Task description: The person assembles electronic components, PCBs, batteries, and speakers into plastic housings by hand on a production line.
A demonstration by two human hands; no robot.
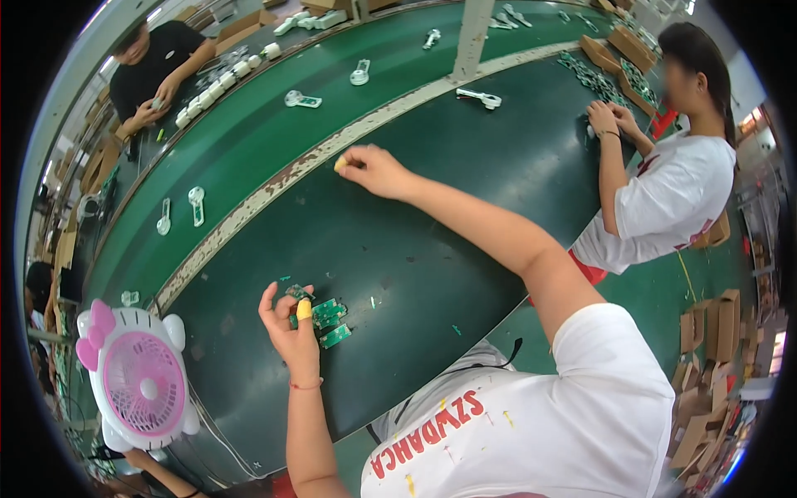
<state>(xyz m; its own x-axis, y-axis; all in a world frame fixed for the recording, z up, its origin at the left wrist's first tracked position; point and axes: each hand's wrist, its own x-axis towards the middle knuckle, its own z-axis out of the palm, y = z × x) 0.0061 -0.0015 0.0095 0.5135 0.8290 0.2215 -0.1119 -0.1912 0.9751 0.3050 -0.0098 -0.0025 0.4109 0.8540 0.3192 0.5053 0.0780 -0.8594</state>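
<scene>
My left hand (292, 328), with a yellow finger cot on its thumb, is closed on a small green circuit board (299, 292) just above the dark green table. Several more green circuit boards (335, 334) lie beside its thumb. Farther off, my right hand (375, 172) hovers by the table's far rail, its fingertips pinched together. A yellow finger cot (340, 163) covers one of those fingertips; whatever is between them, if anything, is hidden.
A pink-and-white fan (143, 378) stands at the left. Past the rail, a green conveyor belt (249, 133) carries white long-handled housings (196, 206). One housing (480, 99) lies on the table's far side. Co-workers sit at right and far left, near a heap of circuit boards (591, 79) and white parts (217, 87).
</scene>
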